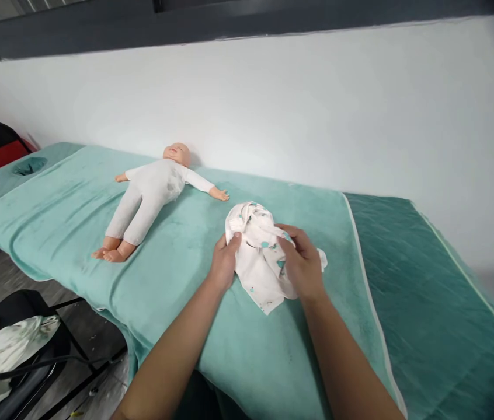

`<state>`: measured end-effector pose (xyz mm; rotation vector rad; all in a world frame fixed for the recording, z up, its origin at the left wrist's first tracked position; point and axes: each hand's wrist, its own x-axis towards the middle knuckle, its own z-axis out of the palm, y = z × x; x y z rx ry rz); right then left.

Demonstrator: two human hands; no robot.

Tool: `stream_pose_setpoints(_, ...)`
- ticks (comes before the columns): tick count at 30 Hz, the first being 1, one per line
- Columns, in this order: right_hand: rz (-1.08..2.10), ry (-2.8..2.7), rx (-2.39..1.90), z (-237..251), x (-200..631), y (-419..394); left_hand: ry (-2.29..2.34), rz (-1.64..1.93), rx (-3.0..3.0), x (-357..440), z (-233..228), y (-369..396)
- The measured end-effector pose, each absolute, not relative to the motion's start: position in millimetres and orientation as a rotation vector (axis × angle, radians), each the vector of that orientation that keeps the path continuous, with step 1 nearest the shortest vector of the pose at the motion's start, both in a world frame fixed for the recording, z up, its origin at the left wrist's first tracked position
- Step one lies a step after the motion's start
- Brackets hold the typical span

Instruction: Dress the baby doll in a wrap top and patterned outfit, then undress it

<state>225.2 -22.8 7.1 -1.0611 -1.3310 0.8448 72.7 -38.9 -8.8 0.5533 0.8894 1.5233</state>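
A white cloth garment with small teal prints (pixel 258 271), apparently baby clothing, is bunched up between my hands above the green-covered table. My left hand (pixel 226 261) grips its left edge, the thumb on top and the fingers mostly hidden behind. On the other side my right hand (pixel 303 262) is closed on a gathered fold, and a small white end of the cloth pokes out past it. To the left, a baby doll (pixel 153 184) in a white body suit lies on its back, arms spread, apart from both hands.
A light green cover (pixel 177 303) lies over the long table, with darker green quilted fabric (pixel 396 280) at the right. The white wall (pixel 273 111) runs along the far edge. At lower left, a black chair (pixel 23 303) carries crumpled white cloth (pixel 14 350).
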Motion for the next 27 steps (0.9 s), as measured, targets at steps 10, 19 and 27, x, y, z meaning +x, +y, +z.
stream_pose_setpoints(10, 0.599, -1.005, -1.12, 6.0, 246.6, -19.1, 0.772, 1.566, 0.461, 65.7, -1.2, -41.2)
stream_pose_setpoints(19, 0.513, -1.809, -1.048, 2.5, 215.8, -32.1, 0.869, 1.389, 0.664, 70.4, -7.4, -42.0)
stream_pose_setpoints(27, 0.633, -1.061, -1.034, 8.8, 234.6, -27.2, 0.739, 1.603, 0.332, 61.9, -6.1, -29.6)
